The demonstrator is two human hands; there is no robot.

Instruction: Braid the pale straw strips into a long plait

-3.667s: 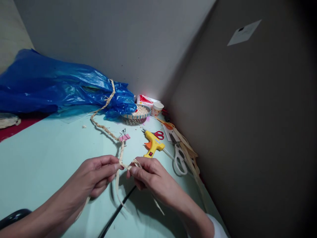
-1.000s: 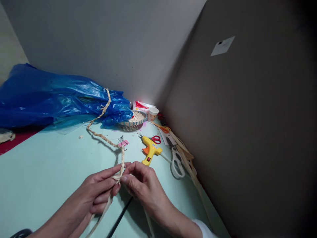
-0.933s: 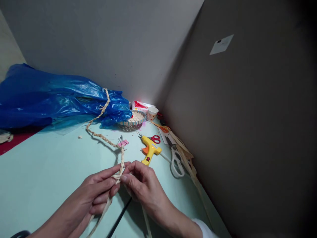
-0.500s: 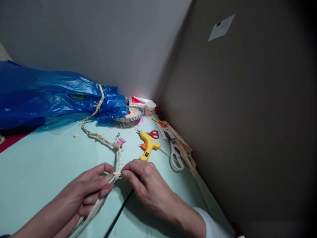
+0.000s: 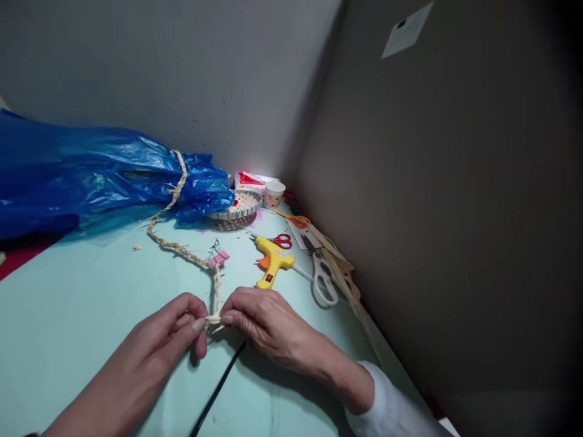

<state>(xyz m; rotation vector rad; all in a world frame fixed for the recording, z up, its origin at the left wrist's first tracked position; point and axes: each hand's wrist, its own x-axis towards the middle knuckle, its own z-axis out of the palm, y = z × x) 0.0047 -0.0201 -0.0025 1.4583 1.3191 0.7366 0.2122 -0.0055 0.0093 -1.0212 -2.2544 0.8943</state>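
Observation:
A braided cord of pale, straw-like strands runs from over a blue plastic bag down to my hands. Its near end is pinched between my left hand, thumb against forefinger, and my right hand, also closed on the strands. The two hands are a short gap apart, with a bit of the braid's end showing between them. A pink binder clip sits on the braid just beyond my fingers. The loose strand ends are mostly hidden by my hands.
A yellow glue gun lies beyond my right hand, its black cable running toward me. Red scissors, white-handled scissors and flat pale strips lie near the right wall. Farther back are the blue bag, a woven basket and a paper cup.
My left fingers have shifted and turned over the braid's end, and the long strands that hung below that palm are out of sight. The right hand stays pinched close by. The view has tilted slightly.

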